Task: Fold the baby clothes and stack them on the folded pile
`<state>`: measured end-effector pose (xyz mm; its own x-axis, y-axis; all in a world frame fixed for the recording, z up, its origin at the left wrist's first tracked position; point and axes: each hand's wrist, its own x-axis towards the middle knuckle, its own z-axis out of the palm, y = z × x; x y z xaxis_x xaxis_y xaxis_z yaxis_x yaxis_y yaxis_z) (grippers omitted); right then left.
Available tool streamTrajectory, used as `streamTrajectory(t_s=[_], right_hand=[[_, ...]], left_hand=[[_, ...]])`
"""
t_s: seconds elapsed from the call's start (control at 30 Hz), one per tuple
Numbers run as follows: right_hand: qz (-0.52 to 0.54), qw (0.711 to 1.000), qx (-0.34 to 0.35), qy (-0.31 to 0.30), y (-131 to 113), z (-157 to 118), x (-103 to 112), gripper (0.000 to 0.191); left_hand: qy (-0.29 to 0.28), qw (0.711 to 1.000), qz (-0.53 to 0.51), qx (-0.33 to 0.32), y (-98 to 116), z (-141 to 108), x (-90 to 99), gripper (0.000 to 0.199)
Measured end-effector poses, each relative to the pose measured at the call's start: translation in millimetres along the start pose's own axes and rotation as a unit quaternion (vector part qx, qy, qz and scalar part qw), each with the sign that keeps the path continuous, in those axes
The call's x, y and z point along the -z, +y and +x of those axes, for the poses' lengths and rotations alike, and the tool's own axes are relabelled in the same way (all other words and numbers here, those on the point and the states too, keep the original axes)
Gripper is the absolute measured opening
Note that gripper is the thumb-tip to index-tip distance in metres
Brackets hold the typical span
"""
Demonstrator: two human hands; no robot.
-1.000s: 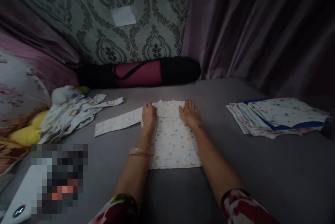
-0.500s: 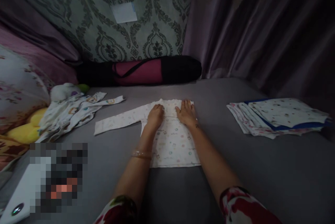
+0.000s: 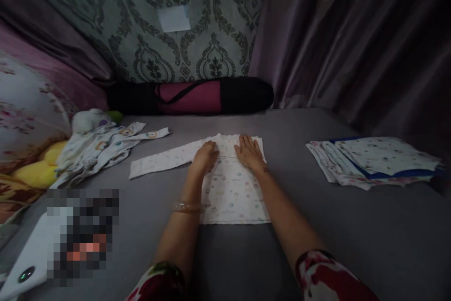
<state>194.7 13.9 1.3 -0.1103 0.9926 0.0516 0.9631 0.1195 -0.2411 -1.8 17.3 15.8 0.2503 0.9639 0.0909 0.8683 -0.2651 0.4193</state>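
A small white long-sleeved shirt (image 3: 232, 193) with a fine coloured print lies flat on the grey bed sheet. Its left sleeve (image 3: 160, 162) stretches out to the side; the right side is folded in, with a band of cloth lying across the upper chest. My left hand (image 3: 205, 156) is at the left shoulder, its fingers bent and closed on the cloth; the fingertips are partly hidden. On the upper right part of the shirt, my right hand (image 3: 250, 151) rests flat with its fingers stretched out.
Folded clothes (image 3: 384, 158) are stacked on the right. At the left lie loose printed clothes (image 3: 102, 148), a yellow plush toy (image 3: 38, 169) and a white phone (image 3: 38, 249) beside a blurred-out patch. A black and magenta long bag (image 3: 190, 96) lies along the patterned wall.
My left hand has shifted slightly left toward the shirt's shoulder, its fingers more curled. My right hand stays flat on the cloth. The view has turned a little.
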Motion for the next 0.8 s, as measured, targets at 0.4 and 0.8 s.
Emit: streamTrajectory(t_s=[0.4,0.8], right_hand=[[-0.006,0.999,-0.025,-0.042,-19,20,22,0.064],[-0.041,0.999,-0.012,-0.031,-34,23,10,0.063]], left_hand=[[-0.029,0.999,0.008,-0.016,-5,-43,28.3,0.035],[0.138,0.987,-0.028,-0.075,-20,-115,-10.9,0.036]])
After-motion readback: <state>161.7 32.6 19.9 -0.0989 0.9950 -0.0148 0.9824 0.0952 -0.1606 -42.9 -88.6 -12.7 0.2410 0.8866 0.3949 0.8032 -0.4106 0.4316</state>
